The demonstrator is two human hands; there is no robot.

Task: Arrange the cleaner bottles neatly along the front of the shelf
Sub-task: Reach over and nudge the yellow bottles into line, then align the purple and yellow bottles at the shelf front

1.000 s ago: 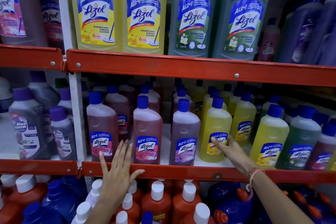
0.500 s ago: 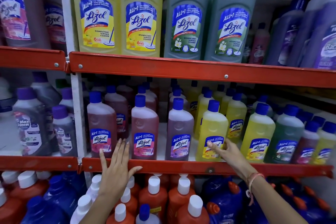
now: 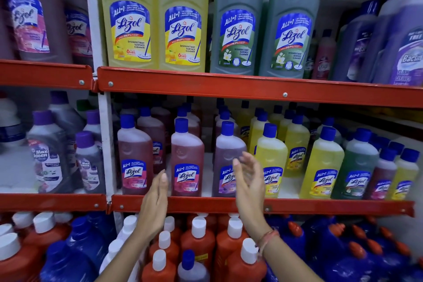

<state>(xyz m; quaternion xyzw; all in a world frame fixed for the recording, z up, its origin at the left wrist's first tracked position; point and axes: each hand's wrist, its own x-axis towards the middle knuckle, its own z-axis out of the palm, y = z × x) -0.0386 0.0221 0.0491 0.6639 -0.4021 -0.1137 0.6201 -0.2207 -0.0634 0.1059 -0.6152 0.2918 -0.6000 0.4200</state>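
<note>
Pink, purple and yellow bottles [image 3: 187, 158] were lined along the red shelf edge [image 3: 206, 204]. The left hand [image 3: 153, 204] and right hand [image 3: 248, 181] were held open, empty, before the purple bottle [image 3: 225, 155]

Two bare forearms and two hands are seen from the lower edge of the view. No sleeves are worn on either arm; both are uncovered up to the edge of the picture. On the left hand [image 3: 153, 204] no ring, watch or band can be seen. Just below the right hand [image 3: 248, 184], a thin thread bracelet [image 3: 266, 239] in orange and pink tones is worn around the wrist. The fingernails are kept short and no polish is seen on them.
</note>
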